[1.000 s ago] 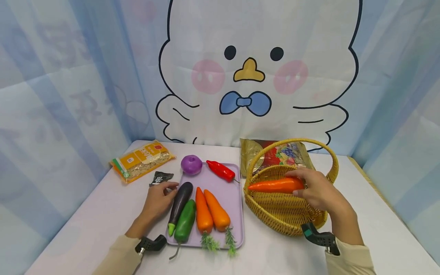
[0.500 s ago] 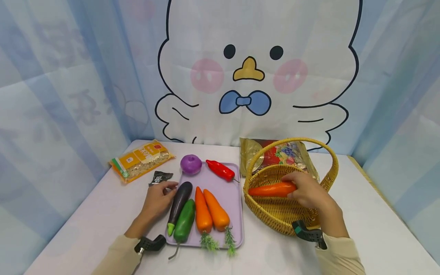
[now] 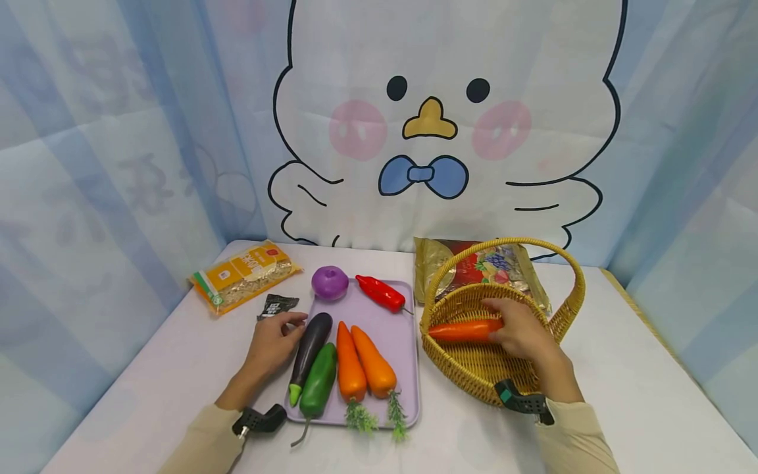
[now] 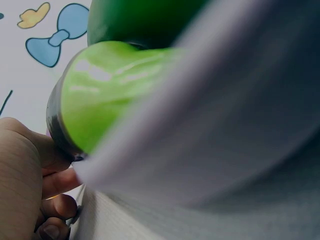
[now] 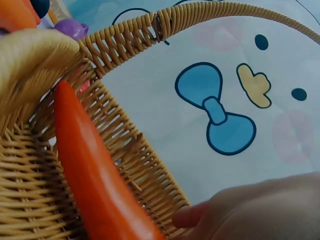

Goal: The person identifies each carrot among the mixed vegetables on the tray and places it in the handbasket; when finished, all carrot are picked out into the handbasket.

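Observation:
In the head view my right hand (image 3: 521, 332) reaches into the wicker basket (image 3: 464, 382) and holds the thick end of a red-orange carrot (image 3: 464, 331). The carrot lies low across the basket, its tip against the left wall; its thick end is hidden by the hand. In the right wrist view the carrot (image 5: 95, 165) slants along the woven wall, a finger (image 5: 187, 216) near its lower end. My left hand (image 3: 274, 345) rests with loosely bent fingers at the left edge of the lilac tray (image 3: 385, 329), beside an eggplant (image 3: 310, 349), gripping nothing.
On the tray lie a green pepper (image 3: 318, 382), two orange carrots (image 3: 352, 368) and a red chili (image 3: 381, 294). A purple onion (image 3: 329, 283) sits at its far left corner. A yellow grain packet (image 3: 245, 276), a small black packet (image 3: 277, 305) and a gold-red bag (image 3: 438, 263) lie further back.
My right hand has moved left and down into the basket, lowering the carrot from above the opening. The left hand has stayed still.

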`<action>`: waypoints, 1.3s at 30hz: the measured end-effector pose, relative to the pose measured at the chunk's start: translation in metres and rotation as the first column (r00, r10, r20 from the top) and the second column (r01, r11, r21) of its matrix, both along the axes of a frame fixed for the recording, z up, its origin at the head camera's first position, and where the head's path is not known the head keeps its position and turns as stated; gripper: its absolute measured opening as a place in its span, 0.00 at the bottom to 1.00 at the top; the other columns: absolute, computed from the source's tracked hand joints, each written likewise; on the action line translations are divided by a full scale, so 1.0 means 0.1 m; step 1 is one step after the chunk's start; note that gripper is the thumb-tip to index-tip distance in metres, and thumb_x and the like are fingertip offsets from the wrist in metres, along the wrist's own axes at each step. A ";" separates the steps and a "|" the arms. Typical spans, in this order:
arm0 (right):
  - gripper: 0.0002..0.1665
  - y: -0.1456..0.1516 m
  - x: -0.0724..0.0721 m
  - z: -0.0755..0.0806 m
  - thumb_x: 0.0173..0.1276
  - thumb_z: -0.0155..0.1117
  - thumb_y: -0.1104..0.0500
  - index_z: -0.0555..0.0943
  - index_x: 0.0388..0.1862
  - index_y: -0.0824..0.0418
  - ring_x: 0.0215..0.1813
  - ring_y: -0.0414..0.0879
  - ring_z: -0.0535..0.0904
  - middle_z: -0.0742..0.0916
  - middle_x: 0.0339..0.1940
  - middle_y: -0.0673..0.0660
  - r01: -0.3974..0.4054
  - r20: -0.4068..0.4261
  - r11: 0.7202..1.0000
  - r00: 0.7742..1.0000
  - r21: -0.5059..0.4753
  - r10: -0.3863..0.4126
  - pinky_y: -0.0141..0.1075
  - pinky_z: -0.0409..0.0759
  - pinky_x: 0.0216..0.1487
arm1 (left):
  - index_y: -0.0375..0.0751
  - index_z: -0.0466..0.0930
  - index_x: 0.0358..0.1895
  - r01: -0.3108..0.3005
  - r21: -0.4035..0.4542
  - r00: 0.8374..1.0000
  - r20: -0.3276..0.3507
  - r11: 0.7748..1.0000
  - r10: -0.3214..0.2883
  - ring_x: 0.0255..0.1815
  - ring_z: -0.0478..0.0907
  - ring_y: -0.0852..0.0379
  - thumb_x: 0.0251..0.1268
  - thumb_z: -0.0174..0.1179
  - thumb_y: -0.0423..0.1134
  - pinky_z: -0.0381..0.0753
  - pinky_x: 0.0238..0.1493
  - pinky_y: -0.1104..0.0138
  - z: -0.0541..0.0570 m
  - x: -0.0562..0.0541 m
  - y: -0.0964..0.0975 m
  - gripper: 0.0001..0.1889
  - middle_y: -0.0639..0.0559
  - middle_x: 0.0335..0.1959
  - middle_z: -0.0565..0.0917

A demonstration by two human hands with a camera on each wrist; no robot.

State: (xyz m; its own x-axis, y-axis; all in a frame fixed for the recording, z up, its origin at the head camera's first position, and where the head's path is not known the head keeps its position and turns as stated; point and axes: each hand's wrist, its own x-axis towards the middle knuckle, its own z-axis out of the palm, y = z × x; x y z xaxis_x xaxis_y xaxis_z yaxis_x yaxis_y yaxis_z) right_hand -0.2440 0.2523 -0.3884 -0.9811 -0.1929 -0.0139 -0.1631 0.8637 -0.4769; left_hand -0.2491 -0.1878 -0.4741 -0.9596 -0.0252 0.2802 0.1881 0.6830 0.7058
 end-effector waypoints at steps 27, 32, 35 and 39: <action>0.39 -0.10 -0.05 -0.04 0.55 0.75 0.67 0.73 0.66 0.74 0.54 0.66 0.75 0.80 0.58 0.76 0.286 0.055 0.958 0.957 -0.011 -0.285 0.63 0.71 0.62 | 0.36 0.86 0.54 -0.003 -0.013 1.000 0.023 1.000 0.004 0.31 0.75 0.56 0.64 0.64 0.31 0.74 0.35 0.66 0.00 -0.01 -0.01 0.15 0.44 0.42 0.88; 0.41 -0.14 -0.05 -0.04 0.60 0.76 0.61 0.70 0.69 0.74 0.61 0.70 0.72 0.75 0.65 0.77 0.273 0.075 0.962 0.960 -0.019 -0.271 0.65 0.66 0.66 | 0.36 0.86 0.54 -0.005 -0.007 1.000 0.027 1.000 0.005 0.31 0.75 0.57 0.64 0.64 0.31 0.73 0.34 0.67 0.01 0.00 -0.01 0.15 0.44 0.41 0.88; 0.44 -0.15 -0.05 -0.04 0.61 0.75 0.59 0.68 0.72 0.72 0.64 0.72 0.69 0.73 0.67 0.77 0.254 0.095 0.967 0.964 -0.029 -0.250 0.67 0.63 0.67 | 0.36 0.86 0.54 -0.006 -0.004 1.000 0.026 1.000 0.006 0.30 0.75 0.57 0.64 0.64 0.31 0.73 0.35 0.67 0.00 0.00 0.00 0.15 0.44 0.41 0.88; 0.47 -0.16 -0.05 -0.04 0.63 0.75 0.56 0.65 0.74 0.71 0.67 0.72 0.66 0.71 0.69 0.77 0.220 0.121 0.974 0.970 -0.052 -0.212 0.68 0.62 0.68 | 0.36 0.86 0.54 -0.002 -0.002 1.000 0.021 1.000 0.002 0.30 0.75 0.57 0.63 0.65 0.31 0.73 0.35 0.67 0.00 -0.01 0.00 0.15 0.44 0.41 0.88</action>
State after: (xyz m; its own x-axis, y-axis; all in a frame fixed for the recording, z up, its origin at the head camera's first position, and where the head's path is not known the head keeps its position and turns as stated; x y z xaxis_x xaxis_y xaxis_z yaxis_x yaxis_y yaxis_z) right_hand -0.2487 0.2359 -0.3928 -0.9923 0.0193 -0.1222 0.0825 0.8394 -0.5372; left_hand -0.2496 -0.1878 -0.4739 -0.9654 -0.0263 0.2596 0.1719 0.6844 0.7086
